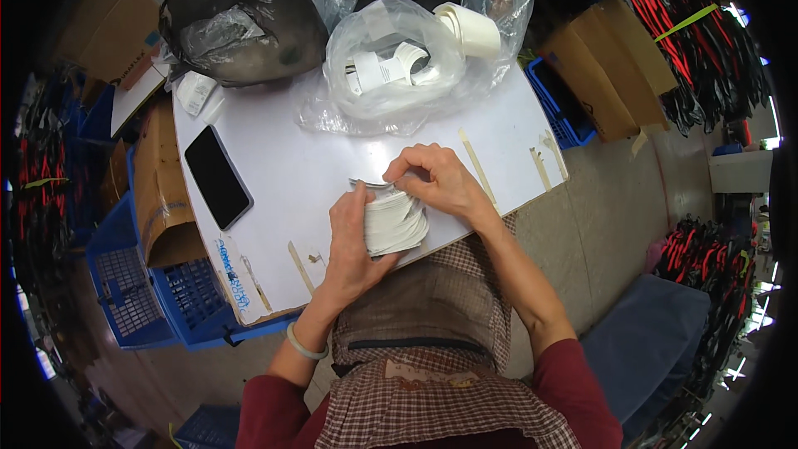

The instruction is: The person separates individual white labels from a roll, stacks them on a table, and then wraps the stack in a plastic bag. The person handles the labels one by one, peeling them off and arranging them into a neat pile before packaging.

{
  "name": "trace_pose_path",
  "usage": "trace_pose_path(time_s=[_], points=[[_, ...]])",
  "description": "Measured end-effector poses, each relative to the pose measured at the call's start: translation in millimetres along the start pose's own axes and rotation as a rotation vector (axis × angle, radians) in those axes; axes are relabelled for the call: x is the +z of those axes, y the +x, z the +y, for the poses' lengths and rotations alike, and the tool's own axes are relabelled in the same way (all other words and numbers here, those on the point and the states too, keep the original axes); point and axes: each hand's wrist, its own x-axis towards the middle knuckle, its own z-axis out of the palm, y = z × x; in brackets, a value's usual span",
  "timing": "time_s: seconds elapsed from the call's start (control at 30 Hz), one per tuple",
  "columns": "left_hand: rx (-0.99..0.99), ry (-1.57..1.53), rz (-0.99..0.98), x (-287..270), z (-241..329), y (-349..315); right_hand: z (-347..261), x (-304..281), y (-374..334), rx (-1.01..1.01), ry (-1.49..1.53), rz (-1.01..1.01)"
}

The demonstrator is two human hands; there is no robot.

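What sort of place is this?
Likely a workshop or packing area, though the pictures can't pin down the trade. Signs: blue plastic crates beside the table, piled bundles of black-and-red material, and a stack of white slips being handled.

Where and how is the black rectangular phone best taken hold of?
Probably grip the black rectangular phone across its long edges, near its lower end, coming from the near side: it lies flat and slim, with bare white tabletop around that end.
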Motion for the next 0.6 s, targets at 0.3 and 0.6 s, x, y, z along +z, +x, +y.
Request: trace_pose_path(time_s=[0.3,0.6], points=[[-0.008,0.021,-0.100,-18,0,16,-6,-8,-22,0.010,0.016,-0.090],[-0.094,-0.030,0.040,-1,5,4,-18,69,-57,-0.042,0.753,0.496]])
